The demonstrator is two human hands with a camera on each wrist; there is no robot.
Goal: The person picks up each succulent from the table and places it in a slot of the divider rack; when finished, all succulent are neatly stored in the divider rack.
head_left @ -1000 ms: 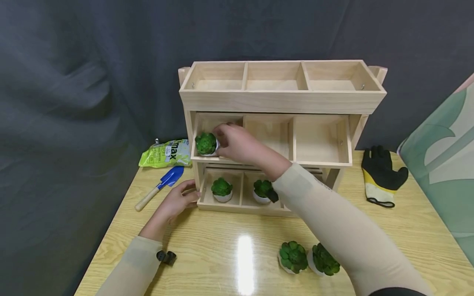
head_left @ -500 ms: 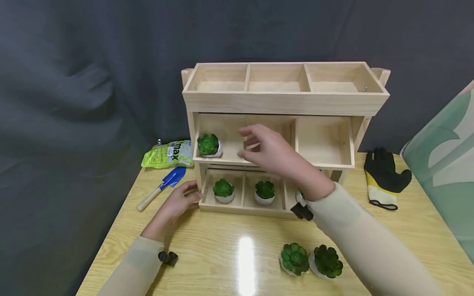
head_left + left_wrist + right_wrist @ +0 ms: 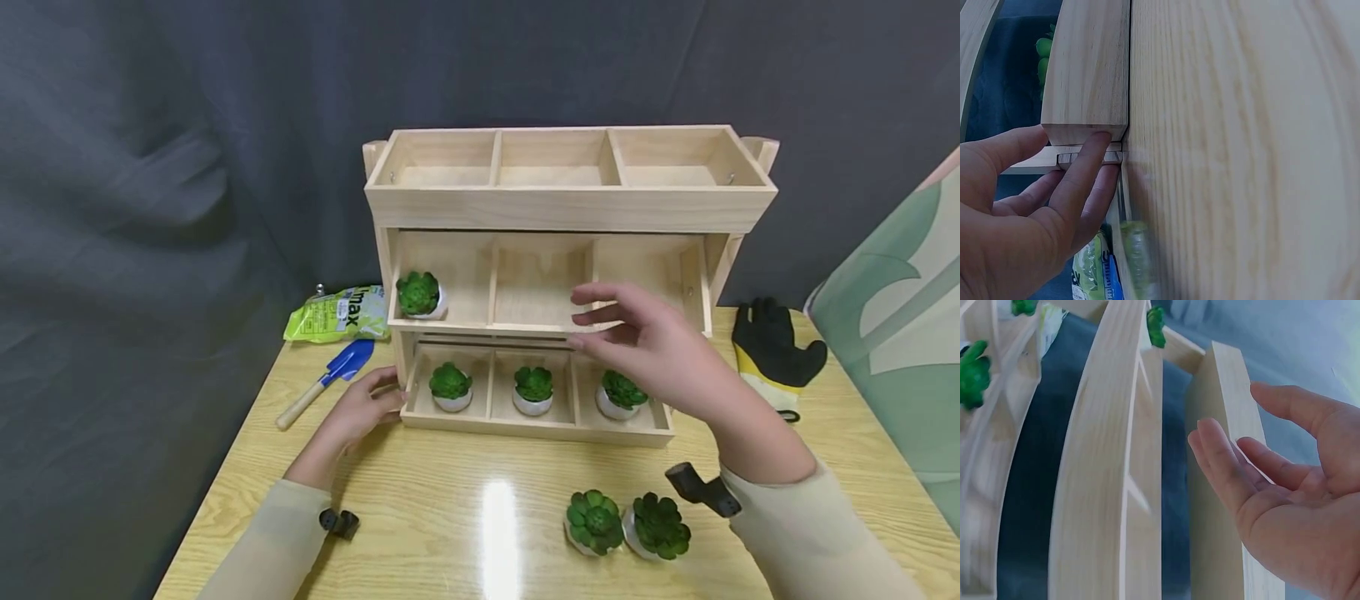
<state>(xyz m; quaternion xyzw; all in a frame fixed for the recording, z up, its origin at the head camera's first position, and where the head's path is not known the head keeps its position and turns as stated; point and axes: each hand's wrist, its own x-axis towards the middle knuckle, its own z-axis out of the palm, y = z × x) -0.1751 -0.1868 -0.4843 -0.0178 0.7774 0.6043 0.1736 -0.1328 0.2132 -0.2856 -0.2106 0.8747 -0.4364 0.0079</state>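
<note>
A three-tier wooden planter shelf (image 3: 572, 210) stands on the table, each tier split into compartments. My left hand (image 3: 367, 404) holds its lower left corner; in the left wrist view the thumb and fingertips meet the wood there. My right hand (image 3: 652, 346) hovers in front of the middle and lower tiers, fingers loosely bent, holding nothing. One potted succulent (image 3: 420, 294) sits in the middle tier's left compartment. The bottom tier bears a left succulent (image 3: 451, 386), a middle succulent (image 3: 533, 389) and a right succulent (image 3: 621, 395), partly behind my right hand.
Two more potted succulents, one lighter (image 3: 594, 522) and one darker (image 3: 657, 527), stand on the table in front. A blue trowel (image 3: 327, 382) and a green bag (image 3: 337, 313) lie left of the shelf. A black and yellow work glove (image 3: 775, 350) lies to the right.
My right hand has let go of the succulent in the middle tier's left compartment and moved right and toward me. My left hand stays at the shelf's corner.
</note>
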